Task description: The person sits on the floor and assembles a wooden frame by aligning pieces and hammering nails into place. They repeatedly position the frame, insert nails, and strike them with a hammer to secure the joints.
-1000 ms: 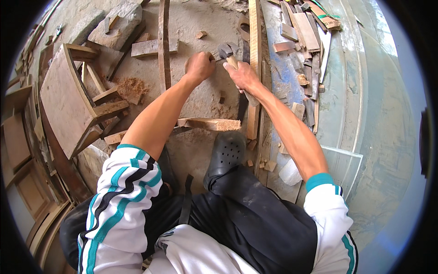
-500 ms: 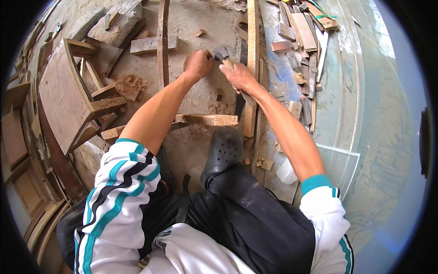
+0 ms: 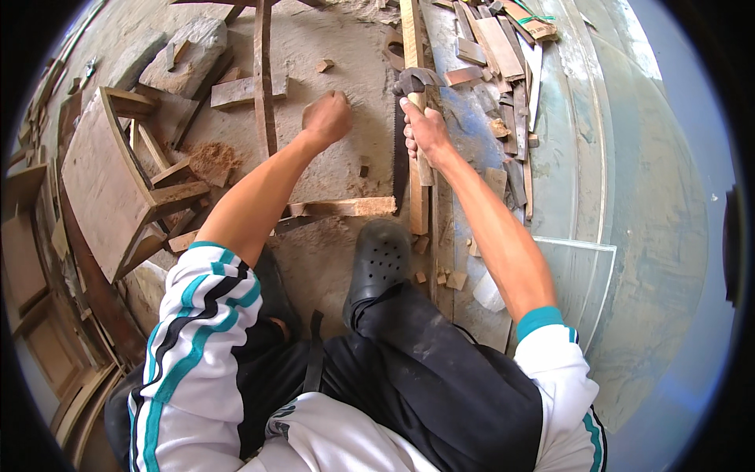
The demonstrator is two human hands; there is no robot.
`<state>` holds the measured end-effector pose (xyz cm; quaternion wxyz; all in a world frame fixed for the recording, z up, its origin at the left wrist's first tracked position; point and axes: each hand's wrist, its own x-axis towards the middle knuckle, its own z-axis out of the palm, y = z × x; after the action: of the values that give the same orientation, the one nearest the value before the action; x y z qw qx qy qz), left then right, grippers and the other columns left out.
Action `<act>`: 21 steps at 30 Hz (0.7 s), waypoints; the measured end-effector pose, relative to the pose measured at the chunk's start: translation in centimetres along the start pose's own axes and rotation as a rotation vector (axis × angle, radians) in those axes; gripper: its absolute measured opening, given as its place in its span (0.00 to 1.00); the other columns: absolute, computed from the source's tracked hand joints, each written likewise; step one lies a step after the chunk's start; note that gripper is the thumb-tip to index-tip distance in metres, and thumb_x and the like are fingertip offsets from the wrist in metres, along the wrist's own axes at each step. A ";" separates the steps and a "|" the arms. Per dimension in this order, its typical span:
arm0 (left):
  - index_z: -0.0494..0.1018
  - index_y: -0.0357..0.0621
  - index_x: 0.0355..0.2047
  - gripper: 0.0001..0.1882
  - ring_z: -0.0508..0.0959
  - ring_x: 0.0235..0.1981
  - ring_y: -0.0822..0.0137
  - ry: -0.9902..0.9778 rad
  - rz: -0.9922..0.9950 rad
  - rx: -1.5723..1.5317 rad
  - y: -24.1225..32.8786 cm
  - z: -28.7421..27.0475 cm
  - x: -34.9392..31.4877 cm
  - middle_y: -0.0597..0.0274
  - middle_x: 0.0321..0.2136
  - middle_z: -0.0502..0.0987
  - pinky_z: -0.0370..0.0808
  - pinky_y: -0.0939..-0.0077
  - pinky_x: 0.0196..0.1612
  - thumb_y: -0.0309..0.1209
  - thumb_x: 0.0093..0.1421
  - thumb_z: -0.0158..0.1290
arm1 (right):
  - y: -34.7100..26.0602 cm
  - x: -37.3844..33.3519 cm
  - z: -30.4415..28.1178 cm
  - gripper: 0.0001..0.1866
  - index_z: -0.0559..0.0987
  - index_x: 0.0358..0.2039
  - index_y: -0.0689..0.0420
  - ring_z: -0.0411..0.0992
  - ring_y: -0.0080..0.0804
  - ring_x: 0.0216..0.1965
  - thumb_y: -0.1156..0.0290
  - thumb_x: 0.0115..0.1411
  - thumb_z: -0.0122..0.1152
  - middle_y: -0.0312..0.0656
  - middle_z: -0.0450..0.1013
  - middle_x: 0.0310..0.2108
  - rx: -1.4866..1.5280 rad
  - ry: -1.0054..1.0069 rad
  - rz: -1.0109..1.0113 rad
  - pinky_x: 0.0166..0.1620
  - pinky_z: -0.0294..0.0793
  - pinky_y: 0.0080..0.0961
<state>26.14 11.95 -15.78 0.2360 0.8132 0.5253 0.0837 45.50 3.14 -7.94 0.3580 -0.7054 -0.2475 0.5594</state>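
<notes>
The floor [image 3: 334,167] spreads under everything, dusty and brown. At half past nine, with the middle of the view as the clock's centre, a wooden frame [image 3: 106,177] with a curved panel rests tilted. A clear pane [image 3: 586,293] with a pale edge lies at half past three. A heap of scraps [image 3: 503,51] is piled at one o'clock. The long plank [image 3: 419,206] runs from the middle up to twelve, a dark batten [image 3: 264,86] stretches along eleven, and a rough stone [image 3: 200,59] sits at half past ten. The saw [image 3: 399,149] lies just beside the plank on its nine o'clock side, blade lengthwise. A short beam [image 3: 342,207] lies across the view's centre, just above the dark shoe [image 3: 379,259] at six. Nearer in than the stone, also at half past ten, is a block [image 3: 236,93]. The hammer [image 3: 417,82] is at half past twelve, over the plank, its head pointing away from the person. The right hand [image 3: 427,132], at one o'clock, is wrapped around its handle. The left hand [image 3: 326,118], at eleven, is curled into a fist above the floor, well apart from the hammer; whether its fingers pinch something small cannot be told. Below it lies a little chip [image 3: 363,171].
</notes>
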 end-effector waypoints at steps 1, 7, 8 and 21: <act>0.76 0.37 0.41 0.15 0.80 0.43 0.44 0.022 -0.012 -0.034 -0.1 0.1 0.0 0.46 0.42 0.80 0.76 0.53 0.44 0.35 0.65 0.46 | 0.2 -0.1 -0.1 0.23 0.67 0.27 0.54 0.64 0.22 0.12 0.48 0.65 0.58 0.33 0.65 0.16 0.018 0.003 -0.005 0.13 0.66 0.25; 0.76 0.36 0.41 0.18 0.77 0.32 0.65 -0.101 -0.031 -0.513 0.4 -1.4 0.2 0.54 0.28 0.78 0.74 0.68 0.39 0.41 0.67 0.54 | 1.3 0.1 -0.5 0.22 0.67 0.26 0.54 0.65 0.22 0.12 0.50 0.65 0.60 0.33 0.65 0.15 0.110 0.007 -0.059 0.12 0.66 0.25; 0.76 0.36 0.41 0.18 0.76 0.32 0.68 -0.134 -0.038 -0.549 1.0 -2.1 0.1 0.57 0.27 0.77 0.73 0.71 0.38 0.42 0.67 0.53 | 1.2 0.0 -0.6 0.21 0.68 0.26 0.54 0.65 0.22 0.11 0.52 0.64 0.62 0.33 0.65 0.15 0.125 0.014 -0.073 0.12 0.65 0.24; 0.74 0.42 0.42 0.17 0.72 0.34 0.79 -0.282 0.034 -0.954 5.8 -6.5 -1.4 0.71 0.30 0.74 0.70 0.80 0.38 0.45 0.70 0.52 | -3.0 -1.6 -1.1 0.10 0.77 0.35 0.58 0.63 0.17 0.12 0.65 0.62 0.65 0.29 0.65 0.16 0.407 -0.115 -0.267 0.13 0.65 0.20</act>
<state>27.77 10.68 -7.18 0.6492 0.6264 0.3781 0.2078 46.36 3.56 -4.52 0.5489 -0.5468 -0.2406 0.5846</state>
